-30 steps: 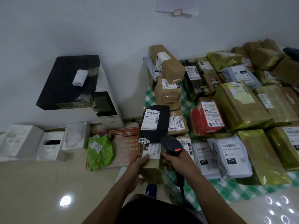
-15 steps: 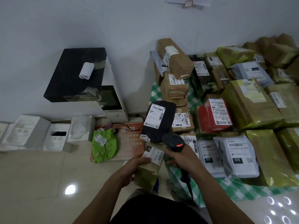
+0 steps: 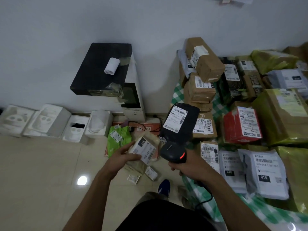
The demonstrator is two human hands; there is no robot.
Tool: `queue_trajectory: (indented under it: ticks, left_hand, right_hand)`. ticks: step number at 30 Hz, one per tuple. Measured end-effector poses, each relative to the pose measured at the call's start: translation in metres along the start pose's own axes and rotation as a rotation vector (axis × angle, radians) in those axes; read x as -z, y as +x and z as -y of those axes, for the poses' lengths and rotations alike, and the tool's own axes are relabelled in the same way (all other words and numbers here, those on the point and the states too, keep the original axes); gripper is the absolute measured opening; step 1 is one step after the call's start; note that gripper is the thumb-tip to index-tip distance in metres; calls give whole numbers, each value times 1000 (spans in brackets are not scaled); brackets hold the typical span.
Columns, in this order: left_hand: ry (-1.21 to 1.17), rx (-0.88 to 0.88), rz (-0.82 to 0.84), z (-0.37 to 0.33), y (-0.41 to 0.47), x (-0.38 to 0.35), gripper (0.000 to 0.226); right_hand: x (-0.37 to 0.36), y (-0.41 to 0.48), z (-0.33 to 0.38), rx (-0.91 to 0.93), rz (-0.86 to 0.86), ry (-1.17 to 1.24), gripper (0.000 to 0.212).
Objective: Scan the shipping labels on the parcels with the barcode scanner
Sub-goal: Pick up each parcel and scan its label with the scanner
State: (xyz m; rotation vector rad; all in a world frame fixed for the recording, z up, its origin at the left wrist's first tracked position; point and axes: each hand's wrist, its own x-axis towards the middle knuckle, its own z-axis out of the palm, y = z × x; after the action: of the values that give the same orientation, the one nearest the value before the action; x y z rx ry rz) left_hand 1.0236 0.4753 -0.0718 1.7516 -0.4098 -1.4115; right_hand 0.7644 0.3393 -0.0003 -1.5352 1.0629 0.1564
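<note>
My left hand point(image 3: 122, 155) grips the small tan parcel point(image 3: 154, 139) over the floor point(image 3: 41, 172), just beside the scanner point(image 3: 172, 152) clenched in my right hand point(image 3: 188, 166); with the parcel tilted, the beam could catch the black parcel point(image 3: 185, 130) behind instead.

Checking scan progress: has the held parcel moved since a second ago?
Yes: the left hand has carried the parcel leftward, from below the black parcel toward the green bag.

Glossy tiled floor point(image 3: 41, 172); matt black plastic scanner point(image 3: 173, 153); brown cardboard box point(image 3: 205, 64); checked cloth point(image 3: 216, 212); shiny olive-film parcel point(image 3: 273, 60).
</note>
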Motion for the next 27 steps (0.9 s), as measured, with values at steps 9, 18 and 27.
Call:
queue_trajectory:
  ticks: [9, 18, 27]
  left_hand:
    - [19, -93, -61, -26, 21, 22, 93]
    - [48, -84, -57, -24, 24, 29, 101]
    - [35, -100, -48, -24, 19, 30, 104]
  right_hand:
    - [5, -8, 15, 103, 19, -144, 28]
    - [6, -15, 18, 126, 6, -122, 38]
    - [4, -13, 13, 122, -4, -130, 36]
